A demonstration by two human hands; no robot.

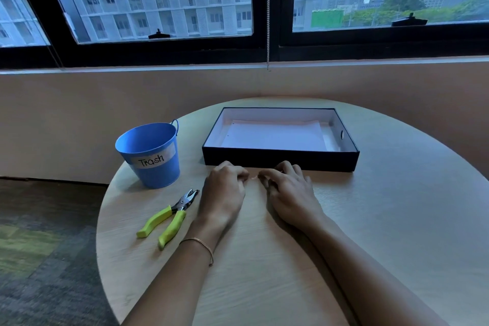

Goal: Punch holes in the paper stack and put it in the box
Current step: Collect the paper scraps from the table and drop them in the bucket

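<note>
A round, pale wood bench (291, 259) stands beside a wall under a wide dark-framed window (169, 45), seen from above by the person seated at it.

At the far left of the bench stands a blue metal bucket (149, 156), upright, with a white label reading "Trash". Just in front of it, nearer the person, a hole punch (169, 216) with yellow-green handles lies flat, its metal head pointing away toward the box and its handles splayed apart. It lies just beside the left forearm, not touching it as far as can be seen.

The left hand (225, 190) rests on the bench, fingers curled inward. A thin bracelet (201, 245) circles that wrist. The right hand (291, 193) rests close beside it, fingers curled the same way. The fingertips of the two hands nearly meet over a tiny pale speck on the wood; it is too small to name, and whether either grip pinches it cannot be told. Neither grip holds the punch or the paper.

Directly beyond both hands, almost touching the knuckles, sits a shallow black box (280, 160) with a white interior, open at the top. The paper stack (275, 135) lies flat inside it, toward its left end, with small punched holes visible along its left edge. Nothing lies between the hands and the box.
</note>
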